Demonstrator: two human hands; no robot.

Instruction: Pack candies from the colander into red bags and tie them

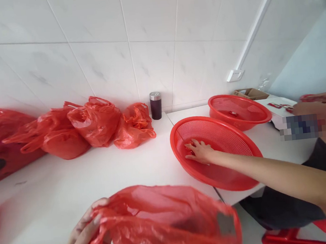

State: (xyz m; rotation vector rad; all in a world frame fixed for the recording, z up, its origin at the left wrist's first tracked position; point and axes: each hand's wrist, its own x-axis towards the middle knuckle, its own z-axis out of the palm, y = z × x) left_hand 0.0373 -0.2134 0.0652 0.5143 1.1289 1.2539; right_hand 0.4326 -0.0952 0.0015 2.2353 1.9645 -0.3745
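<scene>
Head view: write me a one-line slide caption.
The left hand holds an open red plastic bag while the right hand reaches into a red perforated basket.

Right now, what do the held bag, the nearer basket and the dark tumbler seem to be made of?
Held bag: thin, glossy plastic film; it wrinkles and looks translucent.
Nearer basket: probably rigid plastic, smooth, slightly shiny, its wall perforated.
Dark tumbler: silvery at the top, perhaps metal; the matte-looking body could be coated metal or plastic.

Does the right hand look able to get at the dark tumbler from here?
Probably yes: only the rim of the near red basket seems to lie between the right hand and the dark tumbler.
</scene>
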